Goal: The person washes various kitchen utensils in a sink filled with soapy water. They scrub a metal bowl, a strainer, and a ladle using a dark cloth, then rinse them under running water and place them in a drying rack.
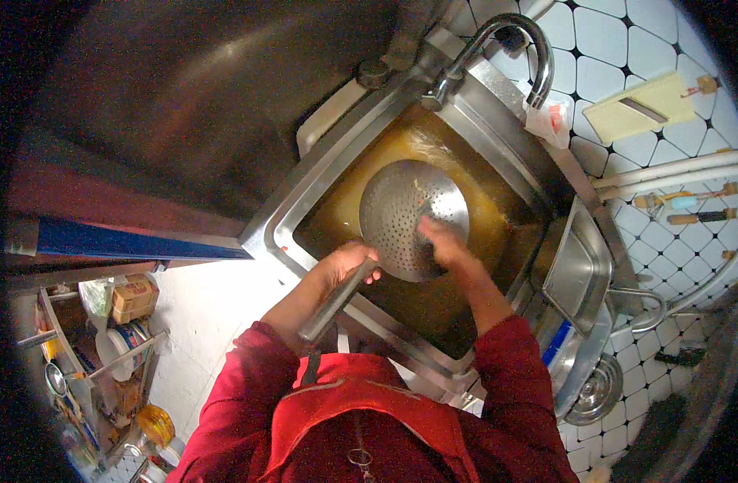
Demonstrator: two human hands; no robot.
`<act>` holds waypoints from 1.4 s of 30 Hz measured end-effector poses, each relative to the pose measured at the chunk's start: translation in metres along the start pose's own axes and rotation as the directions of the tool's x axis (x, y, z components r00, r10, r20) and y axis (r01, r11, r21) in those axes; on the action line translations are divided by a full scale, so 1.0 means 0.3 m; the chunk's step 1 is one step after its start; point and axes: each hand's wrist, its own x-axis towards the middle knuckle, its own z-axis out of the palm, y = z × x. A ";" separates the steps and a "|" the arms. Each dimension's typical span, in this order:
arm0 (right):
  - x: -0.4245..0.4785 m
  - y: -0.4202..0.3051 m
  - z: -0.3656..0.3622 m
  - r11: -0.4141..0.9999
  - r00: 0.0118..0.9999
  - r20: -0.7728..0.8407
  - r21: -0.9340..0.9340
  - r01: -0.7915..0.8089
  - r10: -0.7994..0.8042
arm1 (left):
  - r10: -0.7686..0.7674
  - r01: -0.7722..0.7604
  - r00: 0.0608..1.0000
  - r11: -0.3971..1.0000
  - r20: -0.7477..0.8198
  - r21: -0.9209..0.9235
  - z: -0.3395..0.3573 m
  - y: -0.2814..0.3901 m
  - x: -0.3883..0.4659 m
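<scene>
A large round perforated metal skimmer (399, 223) is held over a stainless steel sink (369, 145) filled with brownish water. My left hand (352, 262) grips its thick handle close to the perforated disc, and the handle slants down past my forearm. My right hand (444, 241) is at the right part of the disc, its fingers over the holes; a dark, blurred patch lies at the fingertips, and whether the hand holds something there is unclear. Small bits of food cling to the disc near its upper middle.
A curved chrome faucet (544, 66) rises at the sink's far corner, with a plastic bag (550, 121) by its spout. Metal pans (580, 265) and a round lid (595, 389) stand to the right. A yellowish slicer (640, 108) is on the tiled wall. Shelves (121, 362) stand lower left.
</scene>
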 end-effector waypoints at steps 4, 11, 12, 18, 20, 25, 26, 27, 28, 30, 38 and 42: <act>0.177 -0.139 -0.050 0.974 0.911 -0.402 -0.228 -0.003 -0.092 | -0.081 0.081 0.997 0.995 0.003 -0.051 0.008 0.001 -0.022; 0.211 -0.341 0.142 0.967 0.932 -0.306 0.102 0.234 -0.193 | -0.057 0.060 0.998 0.995 -0.038 0.075 -0.009 0.014 -0.004; 0.195 -0.329 0.126 0.977 0.961 -0.225 0.104 0.186 -0.159 | -0.058 0.058 0.998 0.996 -0.004 0.061 -0.028 -0.015 0.019; 0.173 -0.038 -0.006 0.716 0.933 -0.319 -0.611 -0.339 0.169 | -0.064 0.074 0.990 0.994 -0.125 0.078 0.016 0.014 -0.015; 0.114 -0.071 -0.007 0.758 0.891 -0.344 -0.483 -0.439 0.297 | -0.089 0.063 0.973 0.990 -0.212 -0.129 -0.019 -0.038 0.034; -0.085 0.267 0.306 0.699 0.672 -0.210 0.322 -0.638 0.710 | -0.027 0.012 0.988 0.995 -0.154 -0.097 -0.042 -0.076 0.126; -0.070 0.208 0.316 0.546 0.644 -0.051 0.584 -0.601 0.763 | -0.014 -0.005 0.990 0.991 -0.141 -0.132 -0.080 -0.112 0.151; -0.067 0.164 0.318 0.308 0.618 0.116 0.786 -0.536 0.778 | 0.013 -0.035 0.987 0.990 -0.160 -0.136 -0.087 -0.128 0.172; -0.073 0.195 0.355 0.181 0.590 0.192 0.838 -0.515 0.784 | 0.032 -0.053 0.986 0.991 -0.165 -0.121 -0.071 -0.129 0.186; -0.066 0.256 0.427 -0.087 0.549 0.346 0.893 -0.443 0.761 | 0.055 -0.070 0.988 0.993 -0.145 -0.099 -0.037 -0.127 0.206; -0.088 0.154 0.100 0.492 0.427 -0.262 0.604 -0.626 0.865 | 0.294 -0.064 0.942 0.629 -0.161 0.775 0.181 -0.047 -0.024; -0.093 -0.012 0.015 0.646 0.501 -0.442 0.668 -0.369 0.744 | 0.257 -0.069 0.966 0.392 -0.038 0.917 0.227 -0.077 0.021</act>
